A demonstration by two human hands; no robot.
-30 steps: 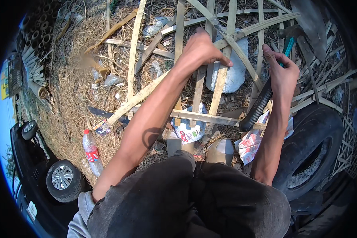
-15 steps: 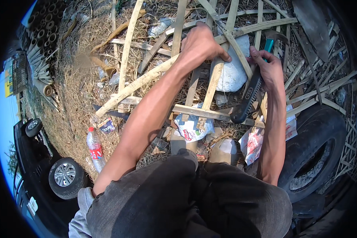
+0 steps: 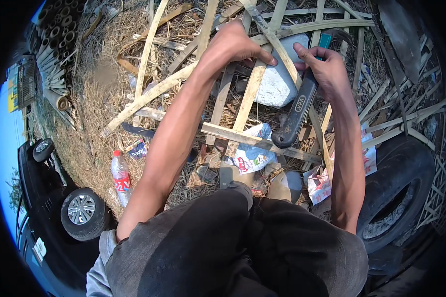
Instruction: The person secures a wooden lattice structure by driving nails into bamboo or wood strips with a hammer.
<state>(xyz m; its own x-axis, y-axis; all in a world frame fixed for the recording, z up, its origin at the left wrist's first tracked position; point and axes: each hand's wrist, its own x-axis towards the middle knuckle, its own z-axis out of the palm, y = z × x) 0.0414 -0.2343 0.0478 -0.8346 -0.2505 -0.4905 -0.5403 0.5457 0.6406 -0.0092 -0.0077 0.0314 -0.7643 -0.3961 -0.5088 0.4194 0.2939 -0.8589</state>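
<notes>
My left hand (image 3: pixel 235 44) is closed on a pale bamboo strip (image 3: pixel 252 84) near a crossing in a loose lattice. Its thumb stretches over the strip, and the other fingers are mostly hidden. To the right, my right hand (image 3: pixel 327 72) grips a hammer (image 3: pixel 298 111) with a black ridged handle and a teal neck. Its curved metal head points away from me and the butt end toward me. My right thumb and forefinger stand a little apart near another diagonal bamboo strip (image 3: pixel 277 42). Beneath the lattice, between my hands, lies a whitish stone block (image 3: pixel 275 88).
A dark blade-like tool (image 3: pixel 139 129) lies left of the lattice. Nearby stand a red-capped plastic bottle (image 3: pixel 120 175) and crumpled wrappers (image 3: pixel 252 157). An old tyre (image 3: pixel 406 173) lies at right. Bamboo poles (image 3: pixel 59 29) are stacked far left, and a dark vehicle (image 3: pixel 44 193) stands at left.
The view has shifted slightly, so the lattice and stone sit further left. My right thumb has parted from the forefinger. The hammer stays in my right hand, and my left hand remains at the lattice.
</notes>
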